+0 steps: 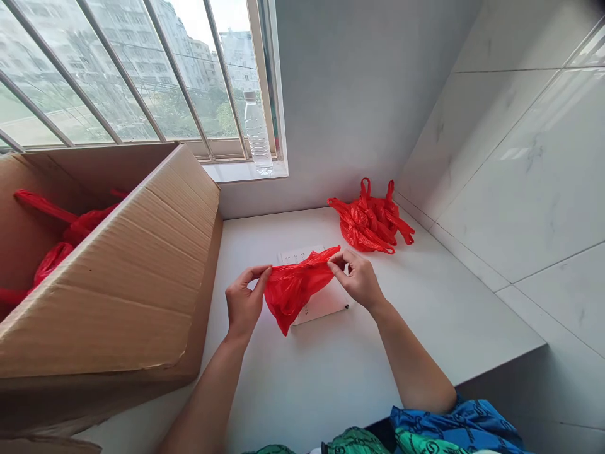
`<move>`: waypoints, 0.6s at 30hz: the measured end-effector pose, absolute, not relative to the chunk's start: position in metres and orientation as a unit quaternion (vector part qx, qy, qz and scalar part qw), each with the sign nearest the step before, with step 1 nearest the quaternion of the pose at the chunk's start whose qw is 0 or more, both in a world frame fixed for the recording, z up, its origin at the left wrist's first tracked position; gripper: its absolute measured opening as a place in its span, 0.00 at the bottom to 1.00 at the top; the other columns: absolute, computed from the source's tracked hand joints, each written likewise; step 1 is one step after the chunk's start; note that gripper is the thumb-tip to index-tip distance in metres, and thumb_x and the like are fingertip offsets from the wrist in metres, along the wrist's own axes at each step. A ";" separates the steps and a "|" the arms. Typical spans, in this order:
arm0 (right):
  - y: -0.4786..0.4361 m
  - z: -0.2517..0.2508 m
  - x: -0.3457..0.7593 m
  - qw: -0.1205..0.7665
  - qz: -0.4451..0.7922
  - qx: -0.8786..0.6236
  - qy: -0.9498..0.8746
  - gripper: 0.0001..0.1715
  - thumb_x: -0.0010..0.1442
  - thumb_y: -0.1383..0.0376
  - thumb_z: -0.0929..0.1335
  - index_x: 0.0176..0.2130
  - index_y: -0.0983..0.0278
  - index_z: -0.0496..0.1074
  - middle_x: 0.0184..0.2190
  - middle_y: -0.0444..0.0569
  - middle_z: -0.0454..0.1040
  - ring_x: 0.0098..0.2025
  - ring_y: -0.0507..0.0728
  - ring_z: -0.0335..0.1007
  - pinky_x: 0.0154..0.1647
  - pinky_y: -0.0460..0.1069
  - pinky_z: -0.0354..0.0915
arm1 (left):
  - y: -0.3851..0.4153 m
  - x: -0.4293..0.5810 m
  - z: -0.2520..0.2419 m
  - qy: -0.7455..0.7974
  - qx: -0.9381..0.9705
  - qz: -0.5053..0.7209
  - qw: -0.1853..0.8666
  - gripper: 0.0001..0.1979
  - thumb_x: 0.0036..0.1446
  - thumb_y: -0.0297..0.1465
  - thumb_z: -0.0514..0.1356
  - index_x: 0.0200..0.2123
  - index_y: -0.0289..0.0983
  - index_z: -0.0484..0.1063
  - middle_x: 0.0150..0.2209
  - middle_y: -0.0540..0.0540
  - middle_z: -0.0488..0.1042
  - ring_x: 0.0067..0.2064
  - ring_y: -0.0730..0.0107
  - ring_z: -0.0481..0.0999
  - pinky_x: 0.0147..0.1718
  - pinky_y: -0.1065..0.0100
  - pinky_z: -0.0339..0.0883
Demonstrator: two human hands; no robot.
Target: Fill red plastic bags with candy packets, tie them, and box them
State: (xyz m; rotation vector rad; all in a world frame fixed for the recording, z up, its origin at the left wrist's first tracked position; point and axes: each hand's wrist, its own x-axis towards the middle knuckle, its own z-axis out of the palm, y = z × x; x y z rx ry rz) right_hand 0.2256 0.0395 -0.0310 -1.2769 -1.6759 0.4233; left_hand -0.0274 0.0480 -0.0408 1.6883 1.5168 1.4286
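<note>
A thin red plastic bag [293,287] is stretched between my two hands above the white tabletop. My left hand [246,299] pinches its left corner between thumb and fingertips. At the upper right edge, my right hand [358,277] pinches the bag the same way. The bag's lower part hangs down to a point. Beneath it lies a flat white box or booklet [326,306] with small dark print, partly covered by the bag; I cannot tell which it is.
To the left stands a large open cardboard box [142,271] with red plastic bags [70,243] inside. Crumpled red bags [371,217] lie at the back right by the wall. A clear water bottle [258,135] stands on the sill of the barred window. Marble-look tiles [534,170] line the right side.
</note>
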 end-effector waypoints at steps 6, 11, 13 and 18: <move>0.035 -0.031 0.208 0.461 0.159 -0.461 -0.741 0.02 0.62 0.65 0.68 0.38 0.58 0.71 0.39 0.47 0.76 0.42 0.59 0.70 0.44 0.54 0.63 | 0.040 -0.016 -0.033 0.462 0.775 0.419 0.098 0.13 0.62 0.36 0.61 0.49 0.47 0.76 0.50 0.47 0.78 0.52 0.58 0.74 0.53 0.57 0.63; 0.034 -0.040 0.196 0.393 0.144 -0.480 -0.771 0.11 0.63 0.56 0.71 0.44 0.58 0.73 0.32 0.46 0.77 0.40 0.59 0.70 0.44 0.55 0.59 | 0.043 -0.010 -0.044 0.444 0.819 0.362 0.032 0.08 0.64 0.35 0.58 0.40 0.47 0.79 0.37 0.48 0.81 0.42 0.59 0.76 0.52 0.55 0.60; 0.035 -0.043 0.192 0.373 0.146 -0.483 -0.779 0.08 0.64 0.57 0.71 0.41 0.58 0.74 0.32 0.45 0.77 0.39 0.58 0.69 0.42 0.54 0.58 | 0.045 -0.011 -0.047 0.440 0.820 0.365 0.038 0.08 0.64 0.35 0.58 0.40 0.46 0.78 0.37 0.48 0.81 0.42 0.59 0.76 0.48 0.58 0.62; 0.036 -0.044 0.192 0.397 0.177 -0.487 -0.758 0.07 0.66 0.62 0.67 0.35 0.59 0.73 0.32 0.44 0.76 0.33 0.55 0.68 0.40 0.53 0.58 | 0.046 -0.015 -0.043 0.417 0.809 0.407 0.079 0.07 0.64 0.35 0.58 0.37 0.44 0.77 0.34 0.48 0.80 0.38 0.63 0.75 0.40 0.64 0.66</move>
